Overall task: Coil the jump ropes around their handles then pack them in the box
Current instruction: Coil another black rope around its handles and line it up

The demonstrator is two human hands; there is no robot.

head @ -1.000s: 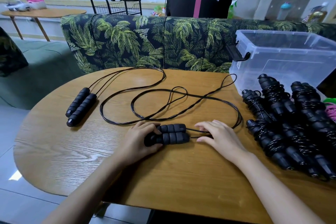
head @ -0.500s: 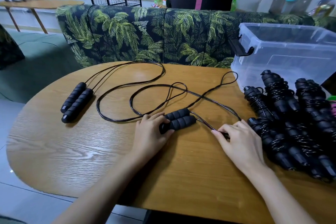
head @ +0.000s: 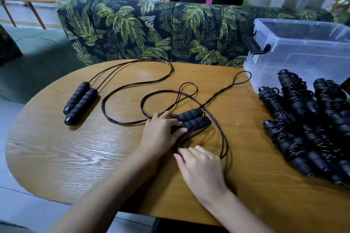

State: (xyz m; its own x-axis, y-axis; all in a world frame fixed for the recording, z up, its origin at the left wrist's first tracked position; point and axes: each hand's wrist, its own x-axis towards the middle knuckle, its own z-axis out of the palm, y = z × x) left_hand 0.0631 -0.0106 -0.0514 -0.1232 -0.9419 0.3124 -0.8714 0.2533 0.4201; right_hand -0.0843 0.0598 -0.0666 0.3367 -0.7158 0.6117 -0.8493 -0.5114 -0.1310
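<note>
Coiling is under way on one jump rope. The left hand (head: 161,134) wraps its grip over the near end of the paired handles (head: 194,120), which lie mid-desk (head: 56,157). The right hand (head: 200,164) keeps a narrow grip, pinching the doubled cord (head: 225,139) just on the near side of them. First wrap, I'd say, and not yet closed.

Next the cord has to go over and round the handles, held taut so the long loops trailing toward the box (head: 303,53) don't snag. The second rope (head: 81,103) lies loose at far left, and the coiled ropes (head: 306,126) sit piled at right, beside the box.

Half a second back, the right hand was out to the right of the handles. Now it has swung round to their near side, dragging the cord into a tight bend.
</note>
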